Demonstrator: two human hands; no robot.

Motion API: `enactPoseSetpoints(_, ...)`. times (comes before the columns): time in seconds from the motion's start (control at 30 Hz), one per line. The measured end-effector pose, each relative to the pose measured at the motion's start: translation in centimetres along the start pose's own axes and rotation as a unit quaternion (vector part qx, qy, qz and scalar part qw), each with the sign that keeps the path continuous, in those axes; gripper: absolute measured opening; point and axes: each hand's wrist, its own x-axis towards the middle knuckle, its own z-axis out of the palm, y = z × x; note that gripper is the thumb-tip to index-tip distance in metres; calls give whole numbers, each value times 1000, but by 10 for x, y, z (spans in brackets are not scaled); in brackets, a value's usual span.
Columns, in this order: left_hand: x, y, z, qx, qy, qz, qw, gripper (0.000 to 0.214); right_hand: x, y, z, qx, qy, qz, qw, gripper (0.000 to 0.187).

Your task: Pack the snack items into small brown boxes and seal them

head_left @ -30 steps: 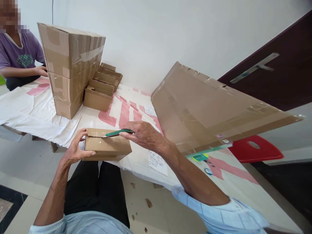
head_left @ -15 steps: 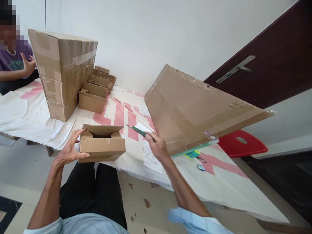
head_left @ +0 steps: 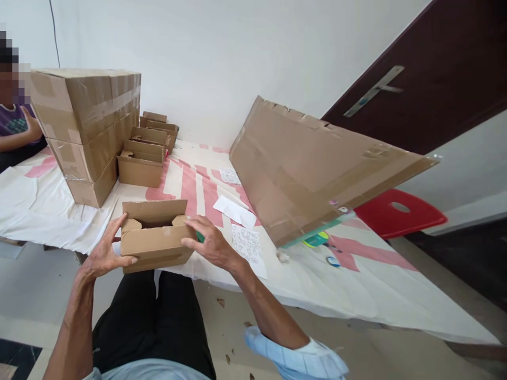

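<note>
A small brown cardboard box point(head_left: 156, 244) sits at the near table edge, its top flap raised and its inside partly visible. My left hand point(head_left: 103, 254) grips its left end, thumb on the front and fingers towards the back. At the right end, my right hand point(head_left: 212, 244) holds the box with thumb and fingers apart around the corner. Between those fingers shows a bit of a green pencil-like tool point(head_left: 200, 237); most of it is hidden, and whether the hand still holds it I cannot tell. To the right lies a paper sheet with small drawn shapes point(head_left: 247, 245).
Taped cartons point(head_left: 93, 121) are stacked at the left, with several open small boxes point(head_left: 140, 171) beside them. A large cardboard panel point(head_left: 312, 169) leans on the right, near a tape roll point(head_left: 332, 261) and a red chair point(head_left: 400, 214). Another person point(head_left: 19, 129) sits far left.
My right hand has moved left from above the papers to the box's right end. The green tool, earlier held pointing left, is now mostly hidden. My left hand keeps its grip.
</note>
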Motion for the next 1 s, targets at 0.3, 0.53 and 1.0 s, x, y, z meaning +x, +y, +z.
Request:
enactPoseSetpoints(0.3,-5,-6,-9,2,-40,18,999,119,-56,-35,20,-194,84,-163,964,24)
enactPoseSetpoints(0.53,-10,-7,-15,-100,-60,9,993,95,-60,-44,18,-152,32,-164,974,20)
enactPoseSetpoints(1.0,-11,7,2,-18,-33,-20,999,123,-3,-53,-15,-359,-59,-91,927,14)
